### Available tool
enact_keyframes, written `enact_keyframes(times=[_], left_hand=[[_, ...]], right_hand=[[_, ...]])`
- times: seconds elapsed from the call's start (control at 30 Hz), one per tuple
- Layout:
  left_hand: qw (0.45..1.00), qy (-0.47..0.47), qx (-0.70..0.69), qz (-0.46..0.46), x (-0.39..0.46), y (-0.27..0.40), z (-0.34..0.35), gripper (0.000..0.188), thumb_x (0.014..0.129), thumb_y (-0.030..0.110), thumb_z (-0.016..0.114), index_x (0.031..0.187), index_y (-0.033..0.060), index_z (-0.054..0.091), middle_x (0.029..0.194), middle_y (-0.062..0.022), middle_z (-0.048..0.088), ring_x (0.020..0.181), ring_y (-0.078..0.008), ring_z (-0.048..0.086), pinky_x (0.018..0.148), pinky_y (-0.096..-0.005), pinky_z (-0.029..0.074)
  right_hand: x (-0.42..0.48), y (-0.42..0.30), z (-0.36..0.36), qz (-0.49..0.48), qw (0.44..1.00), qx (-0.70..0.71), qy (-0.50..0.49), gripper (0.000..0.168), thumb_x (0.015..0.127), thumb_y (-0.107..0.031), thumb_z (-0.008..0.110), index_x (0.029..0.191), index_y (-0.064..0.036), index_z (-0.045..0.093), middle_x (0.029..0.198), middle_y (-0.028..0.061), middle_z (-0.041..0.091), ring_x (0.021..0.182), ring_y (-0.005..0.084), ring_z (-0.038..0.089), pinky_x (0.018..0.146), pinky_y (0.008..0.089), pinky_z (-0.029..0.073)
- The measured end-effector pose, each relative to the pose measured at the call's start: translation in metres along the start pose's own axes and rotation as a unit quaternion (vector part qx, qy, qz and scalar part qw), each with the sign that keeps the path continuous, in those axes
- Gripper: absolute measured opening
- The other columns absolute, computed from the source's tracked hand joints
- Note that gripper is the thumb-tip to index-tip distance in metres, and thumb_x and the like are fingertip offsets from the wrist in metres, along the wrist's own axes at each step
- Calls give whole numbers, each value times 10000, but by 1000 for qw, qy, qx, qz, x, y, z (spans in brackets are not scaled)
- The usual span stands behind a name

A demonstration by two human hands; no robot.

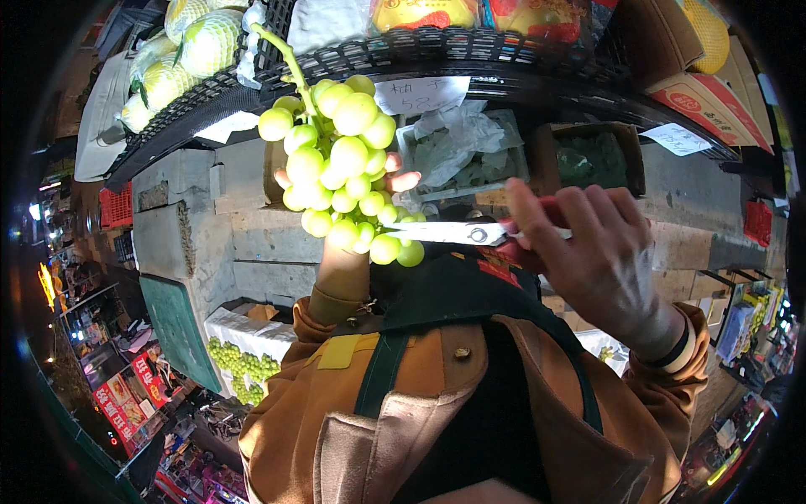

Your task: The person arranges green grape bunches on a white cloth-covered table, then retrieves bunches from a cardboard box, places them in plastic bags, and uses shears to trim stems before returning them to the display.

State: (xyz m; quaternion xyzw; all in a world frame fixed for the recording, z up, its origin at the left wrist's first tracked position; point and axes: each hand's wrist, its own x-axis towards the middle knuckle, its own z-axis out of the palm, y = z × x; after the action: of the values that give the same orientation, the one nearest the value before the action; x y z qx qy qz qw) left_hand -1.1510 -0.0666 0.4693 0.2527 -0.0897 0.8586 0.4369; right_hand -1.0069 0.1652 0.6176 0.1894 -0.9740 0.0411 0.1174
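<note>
A bunch of green grapes [343,164] hangs in front of me, its thick stem pointing up and to the left. Behind the bunch my left hand [395,175] supports it; only some fingertips and the wrist show. My right hand [589,252] grips red-handled scissors [466,232]. Their blades reach leftward into the lower grapes, the tips among the berries. Whether the blades touch a stalk is hidden.
Ahead runs a black plastic mesh display rack [403,53] with net-wrapped pomelos [208,41] and price cards [422,93]. Below it stand a plastic-lined crate [463,151] and a cardboard box [595,157]. More grapes [245,365] lie on white covering at the left.
</note>
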Motion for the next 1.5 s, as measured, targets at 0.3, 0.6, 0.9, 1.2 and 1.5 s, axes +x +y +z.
enact_keyframes(times=[0.3,0.6,0.9,1.2,1.5], left_hand=[[998,24,58,29,-9,1,-7,1018,753,736,504,1434,31,228,1404,-239,340,1292,-468,301,1055,-687,144],[990,90,83,70,0,-7,4,958,785,751,423,1445,81,240,1434,-214,323,1286,-462,317,1062,-665,161],[991,62,33,110,8,1,9,787,832,636,464,1383,81,378,1382,-139,409,1262,-358,387,1100,-551,210],[977,155,56,135,11,5,15,770,858,683,333,1422,159,336,1434,-63,385,1319,-307,340,1108,-573,138],[925,332,138,124,51,18,44,727,915,604,298,1461,128,232,1456,-201,298,1304,-433,320,1095,-609,143]], right_hand=[[19,-11,-3,-36,997,-64,-13,217,825,-101,568,1032,-41,598,694,19,491,615,129,481,561,267,344],[25,-20,-4,-43,990,-125,-50,217,810,-116,574,1009,-42,615,694,22,504,622,133,498,565,262,352],[12,30,-23,81,990,118,-12,345,789,-263,701,1061,-111,551,781,24,546,689,168,556,621,306,424],[-4,40,35,139,973,165,86,445,684,-202,765,1057,-81,555,808,60,564,736,235,581,618,340,455],[-1,34,26,151,967,181,101,499,687,-253,776,1096,-103,532,802,68,553,719,253,570,639,375,426]])
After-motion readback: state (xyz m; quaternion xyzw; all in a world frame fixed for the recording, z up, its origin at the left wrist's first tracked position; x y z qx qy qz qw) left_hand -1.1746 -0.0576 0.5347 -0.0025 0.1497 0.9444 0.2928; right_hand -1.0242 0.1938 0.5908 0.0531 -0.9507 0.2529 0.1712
